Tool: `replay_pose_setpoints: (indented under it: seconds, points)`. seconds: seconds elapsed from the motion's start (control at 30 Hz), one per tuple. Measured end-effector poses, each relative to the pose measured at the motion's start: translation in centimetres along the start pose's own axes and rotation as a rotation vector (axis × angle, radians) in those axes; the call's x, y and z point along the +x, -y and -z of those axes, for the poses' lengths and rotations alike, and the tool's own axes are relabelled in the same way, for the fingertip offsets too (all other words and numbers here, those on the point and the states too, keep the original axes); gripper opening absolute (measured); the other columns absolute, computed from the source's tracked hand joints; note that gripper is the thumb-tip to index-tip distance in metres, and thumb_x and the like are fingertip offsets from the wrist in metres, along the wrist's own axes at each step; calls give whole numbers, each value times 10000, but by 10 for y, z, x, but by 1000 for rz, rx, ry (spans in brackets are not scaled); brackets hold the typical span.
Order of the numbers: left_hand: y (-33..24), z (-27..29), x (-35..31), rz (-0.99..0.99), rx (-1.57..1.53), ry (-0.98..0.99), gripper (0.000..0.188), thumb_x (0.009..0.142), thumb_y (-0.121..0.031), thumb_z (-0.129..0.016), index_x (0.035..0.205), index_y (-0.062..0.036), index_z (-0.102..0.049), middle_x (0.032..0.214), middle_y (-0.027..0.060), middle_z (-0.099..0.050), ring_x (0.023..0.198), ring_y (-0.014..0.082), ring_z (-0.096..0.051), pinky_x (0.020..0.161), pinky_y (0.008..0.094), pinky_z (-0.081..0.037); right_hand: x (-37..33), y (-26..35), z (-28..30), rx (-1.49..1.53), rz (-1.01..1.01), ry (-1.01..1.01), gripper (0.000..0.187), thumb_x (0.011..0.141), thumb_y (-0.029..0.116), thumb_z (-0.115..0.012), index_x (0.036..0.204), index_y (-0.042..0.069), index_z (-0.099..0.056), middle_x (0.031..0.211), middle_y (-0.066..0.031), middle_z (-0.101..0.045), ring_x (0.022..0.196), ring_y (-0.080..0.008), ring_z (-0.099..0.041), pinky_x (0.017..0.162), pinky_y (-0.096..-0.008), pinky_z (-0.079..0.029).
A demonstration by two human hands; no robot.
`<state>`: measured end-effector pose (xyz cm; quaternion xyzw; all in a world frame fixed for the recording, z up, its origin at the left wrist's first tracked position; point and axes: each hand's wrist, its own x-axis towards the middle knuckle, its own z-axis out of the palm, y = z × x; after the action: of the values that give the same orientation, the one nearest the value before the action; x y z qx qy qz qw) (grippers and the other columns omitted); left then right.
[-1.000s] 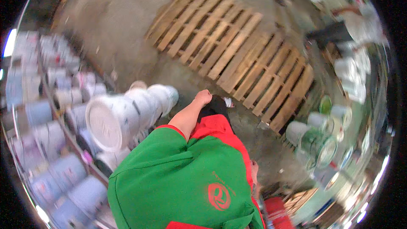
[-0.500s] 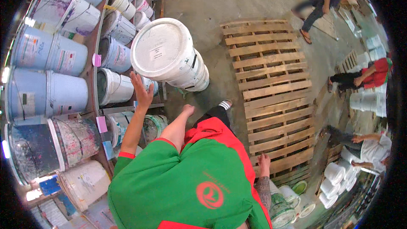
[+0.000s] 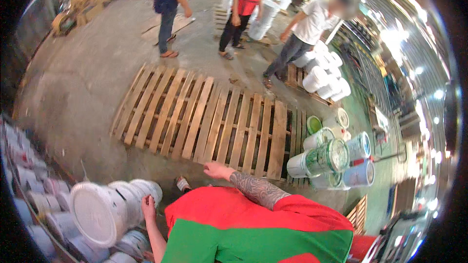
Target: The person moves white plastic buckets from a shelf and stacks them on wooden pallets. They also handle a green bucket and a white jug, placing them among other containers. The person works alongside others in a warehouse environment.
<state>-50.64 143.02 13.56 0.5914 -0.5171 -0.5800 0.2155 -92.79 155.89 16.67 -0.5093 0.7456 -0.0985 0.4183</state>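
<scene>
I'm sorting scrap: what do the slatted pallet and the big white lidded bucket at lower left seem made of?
Slatted pallet: apparently rough, bare wood, given its brown, uneven-toned boards. White bucket: probably moulded plastic, matt, given its rounded rim; painted metal isn't excluded.

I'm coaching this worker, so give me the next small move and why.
Perhaps reach the left hand toward the large white bucket at lower left: that hand is the nearer one, while the right hand is farther off, by the near edge of the wooden slats.
</scene>
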Motion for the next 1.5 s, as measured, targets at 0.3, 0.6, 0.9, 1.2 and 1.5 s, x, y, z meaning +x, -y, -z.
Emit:
replay_pose_setpoints:
  seconds: [0.3,0.6,0.9,1.2,1.5]
  points:
    - [-246,65,1,-742,212,-420,291,1026,-175,-512,1233,9,-599,1212,139,-624,1127,252,-578,1007,363,-433,-101,-151,-53,156,-424,-28,330,793,322,-573,750,13,-681,745,-220,-676,717,-393,-670,674,-500,-516]
    - [-233,127,50,-641,1328,-650,372,1011,-365,-507,1205,-73,-631,1214,124,-624,1221,306,-527,1153,533,-232,-144,-190,-115,214,-644,-291,323,803,333,-594,848,40,-723,848,-182,-718,850,-365,-696,768,-458,-539]
    - [-242,121,65,-643,1252,-508,367,984,-412,-526,1067,-82,-662,1136,97,-644,1150,275,-572,1189,512,-190,-136,-152,-112,358,-682,-322,371,900,366,-581,1080,60,-693,1071,-172,-701,1036,-348,-653,894,-448,-508]
    - [-224,121,75,-538,1351,-381,361,976,-400,-530,1019,-71,-674,1052,78,-655,1067,291,-602,1154,550,-258,-170,-159,-119,455,-763,-342,365,879,339,-582,1080,61,-706,1097,-177,-699,1043,-348,-654,900,-446,-506]
    - [-218,123,81,-525,1273,-369,372,944,-377,-573,935,-20,-673,973,140,-645,968,332,-602,908,468,-430,-186,-172,-130,512,-802,-407,365,880,328,-577,1099,58,-690,1097,-189,-698,1053,-356,-655,915,-449,-511]
